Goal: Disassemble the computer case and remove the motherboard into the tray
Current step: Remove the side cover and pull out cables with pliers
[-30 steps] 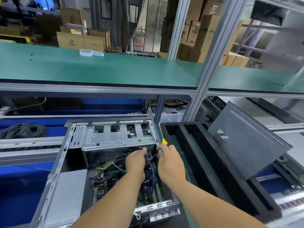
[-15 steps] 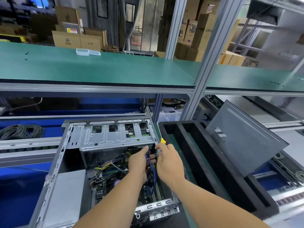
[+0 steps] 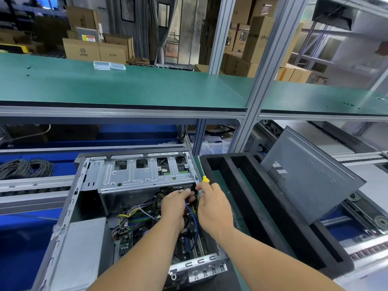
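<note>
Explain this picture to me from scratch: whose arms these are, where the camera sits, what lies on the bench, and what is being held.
There is no machine here: a person wears a camera on the head, so you look down along their own bare arms. In front lies an open computer case on its side, with wires and the motherboard inside. To its right stands a black tray, with a grey side panel leaning over it. The right hand grips a tool with a yellow handle. The left hand reaches among the cables beside a blue cable; what its fingers hold is hidden.
</note>
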